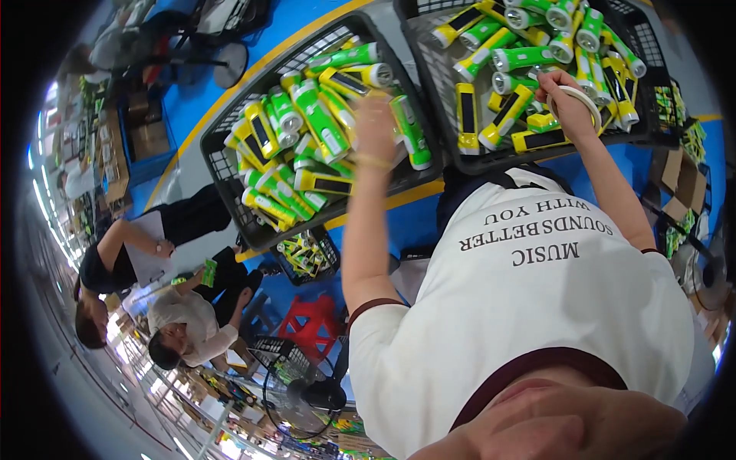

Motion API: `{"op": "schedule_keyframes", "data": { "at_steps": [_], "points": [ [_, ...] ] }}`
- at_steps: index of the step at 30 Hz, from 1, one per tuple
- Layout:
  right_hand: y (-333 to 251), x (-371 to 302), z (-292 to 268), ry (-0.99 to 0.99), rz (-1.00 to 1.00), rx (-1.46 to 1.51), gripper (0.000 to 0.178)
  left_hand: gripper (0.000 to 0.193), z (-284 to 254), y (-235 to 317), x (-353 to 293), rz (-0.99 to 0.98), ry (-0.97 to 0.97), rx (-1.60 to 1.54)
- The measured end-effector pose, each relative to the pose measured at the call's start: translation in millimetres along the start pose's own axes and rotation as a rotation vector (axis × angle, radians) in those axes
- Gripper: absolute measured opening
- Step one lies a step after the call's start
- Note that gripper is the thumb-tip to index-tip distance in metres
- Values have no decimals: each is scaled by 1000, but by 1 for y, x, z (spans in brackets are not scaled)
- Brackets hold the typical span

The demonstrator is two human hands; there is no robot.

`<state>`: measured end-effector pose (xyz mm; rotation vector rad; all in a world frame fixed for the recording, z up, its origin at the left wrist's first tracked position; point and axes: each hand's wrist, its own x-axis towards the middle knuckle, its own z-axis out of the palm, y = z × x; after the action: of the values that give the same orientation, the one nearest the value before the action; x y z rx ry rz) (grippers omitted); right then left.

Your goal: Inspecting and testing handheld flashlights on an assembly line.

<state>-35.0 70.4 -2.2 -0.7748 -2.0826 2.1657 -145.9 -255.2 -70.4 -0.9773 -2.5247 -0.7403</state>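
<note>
Two black plastic crates hold several green and yellow flashlights. My left hand (375, 123) is blurred above the near edge of the left crate (217, 165), next to a green flashlight (411, 132); its grip cannot be made out. My right hand (569, 103) is over the right crate (429, 69) and holds a white tape roll (576, 93) above a yellow flashlight (504, 115). My white shirt fills the lower right of the view.
A small black basket (331, 257) of green and yellow parts stands on the blue floor, with a red stool (310, 326) and a floor fan (295, 383) nearby. Two other people (153, 253) work at the left. Cardboard boxes (678, 184) sit at the right.
</note>
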Motion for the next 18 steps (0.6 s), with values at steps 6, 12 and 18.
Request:
{"op": "schedule_keyframes", "data": {
  "at_steps": [6, 12, 18],
  "points": [
    [-7, -3, -31, 8, -50, 30, 20, 27, 110, 129, 15, 341, -1037, 386],
    [2, -7, -60, 1, -31, 248, 18, 29, 111, 117, 50, 834, -1109, 441],
    [-8, -3, -89, -29, -24, 440, 14, 38, 28, 127, 99, -165, -737, -905]
  ]
}}
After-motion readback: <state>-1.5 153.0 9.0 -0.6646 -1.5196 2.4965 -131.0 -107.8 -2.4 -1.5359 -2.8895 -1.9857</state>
